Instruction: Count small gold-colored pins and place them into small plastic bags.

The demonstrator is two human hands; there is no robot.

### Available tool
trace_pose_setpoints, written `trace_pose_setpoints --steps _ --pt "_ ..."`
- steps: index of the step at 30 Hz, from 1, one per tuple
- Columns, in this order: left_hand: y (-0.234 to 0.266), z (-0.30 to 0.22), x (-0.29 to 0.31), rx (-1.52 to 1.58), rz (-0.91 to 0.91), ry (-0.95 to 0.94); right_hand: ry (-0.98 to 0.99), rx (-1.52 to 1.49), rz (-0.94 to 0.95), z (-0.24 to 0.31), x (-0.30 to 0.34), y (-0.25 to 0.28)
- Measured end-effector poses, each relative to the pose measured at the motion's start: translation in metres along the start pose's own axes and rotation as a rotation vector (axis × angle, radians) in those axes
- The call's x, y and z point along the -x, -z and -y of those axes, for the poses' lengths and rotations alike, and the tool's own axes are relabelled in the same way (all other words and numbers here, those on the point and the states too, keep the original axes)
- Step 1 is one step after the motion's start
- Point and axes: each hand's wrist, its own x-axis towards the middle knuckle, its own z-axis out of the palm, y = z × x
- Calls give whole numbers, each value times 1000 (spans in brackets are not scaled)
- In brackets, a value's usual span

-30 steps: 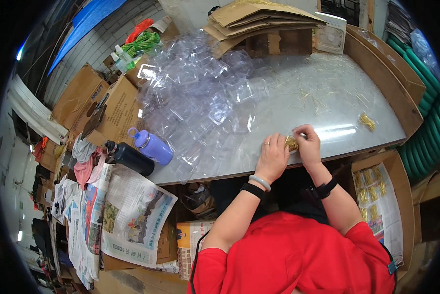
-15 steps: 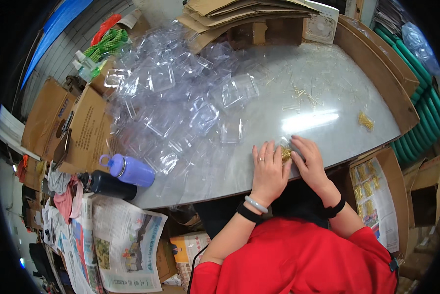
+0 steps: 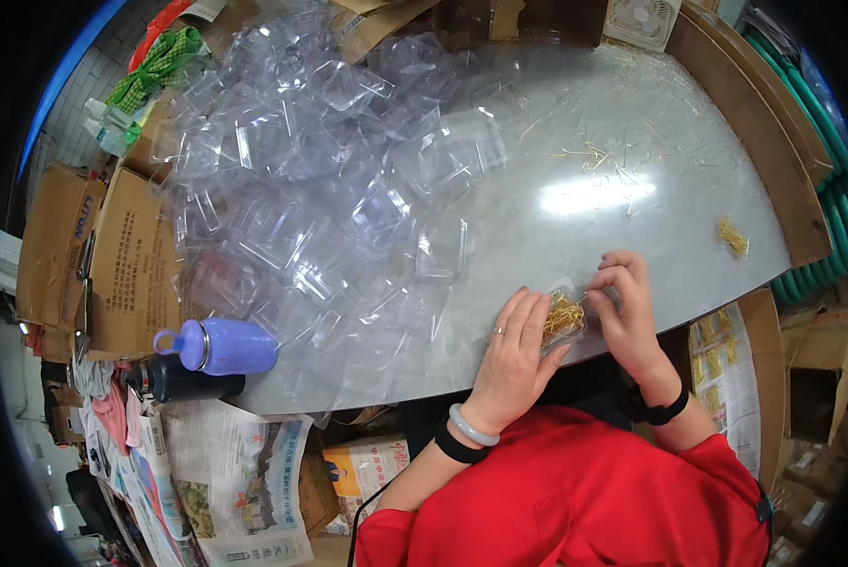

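Observation:
A small clear plastic box point(image 3: 575, 333) filled with gold-coloured wire hooks point(image 3: 563, 316) rests at the near edge of the metal table. My left hand point(image 3: 511, 364) holds its left side, fingers straight and together, thumb along the near side. On the other side, my right hand point(image 3: 627, 317) is curled, with thumb and forefinger drawn together close to the box's right edge. Whatever is between those fingertips is too small to make out. Loose gold hooks point(image 3: 613, 165) lie scattered farther back on the table.
Clear plastic cases point(image 3: 301, 208) are heaped across the table's left half. A purple bottle point(image 3: 235, 347) and a black bottle point(image 3: 192, 380) lie at the left edge. One gold bundle point(image 3: 732, 237) sits at right. Cardboard point(image 3: 764, 123) borders the table; packed gold pieces point(image 3: 712, 354) lie below right.
My right hand has drawn back from the box and its fingers have curled, exposing more of the gold hooks. My left hand stays at the box's left side. The view has shifted.

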Motion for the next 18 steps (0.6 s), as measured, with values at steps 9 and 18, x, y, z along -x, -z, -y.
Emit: trace_pose_setpoints --steps 9,18 --pt "1 -2 -4 -82 21 9 -156 -212 231 8 -4 18" --pt "6 2 -1 131 -46 20 147 2 209 10 16 -4"
